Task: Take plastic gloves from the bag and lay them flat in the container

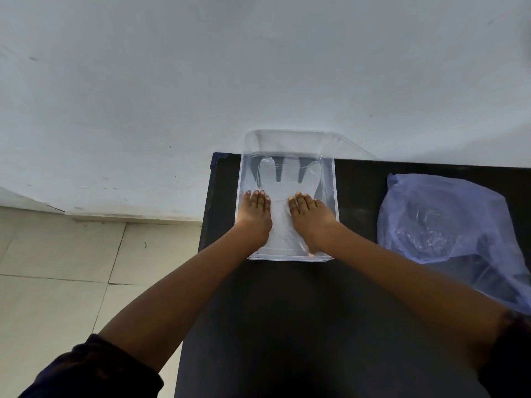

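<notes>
A clear plastic container [287, 137] stands at the far left end of a black table [287, 311]. A see-through plastic glove [283, 185] lies flat inside it, fingers pointing away from me. My left hand [255, 216] presses palm-down on the glove's left side. My right hand [311, 218] presses palm-down on its right side. Both hands lie flat with fingers together, gripping nothing. A bluish translucent bag [448, 225] with more crumpled plastic gloves inside lies on the table to the right.
A pale wall [258, 67] rises directly behind the table. Tiled floor [71, 268] shows to the left, beyond the table's left edge. Bare black tabletop lies between the container and me.
</notes>
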